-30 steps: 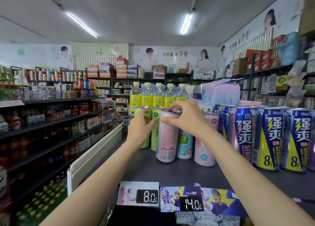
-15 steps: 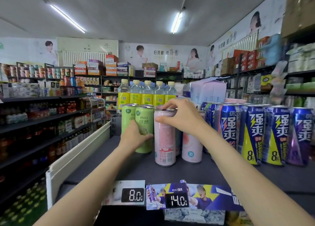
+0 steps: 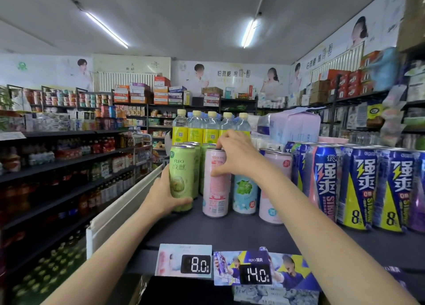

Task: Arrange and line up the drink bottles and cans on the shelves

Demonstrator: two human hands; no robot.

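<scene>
In the head view both forearms reach forward and up from the bottom edge onto a dark shelf (image 3: 253,235); the left hand (image 3: 161,196) wraps the lower part of a green RIO can (image 3: 181,178) from its left side, thumb lying across the front near the base, fingers hidden behind; the can stands upright at the front left of the shelf, its base at or just above the shelf, which of the two I cannot tell; the right hand (image 3: 239,157) arches over a pink can (image 3: 216,183), wrist raised, fingertips curled onto the rim and top and the thumb pressed on the can's side below, so it grasps that can from above; the pink can stands upright on the shelf just right of the green one, the two close but whether touching I cannot tell; more green cans (image 3: 197,166) stand directly behind the held one; a light blue can (image 3: 245,194) and a second pink can (image 3: 273,189) stand just right of the grasped pink can, partly covered by the right forearm; further right runs a row of blue and yellow RIO cans (image 3: 358,189) marked 8; behind the cans stand clear bottles with yellow labels (image 3: 195,130) and pale caps; on the shelf's front edge hang price tags reading 8.0 (image 3: 195,263) and 14.0 (image 3: 255,275).
</scene>
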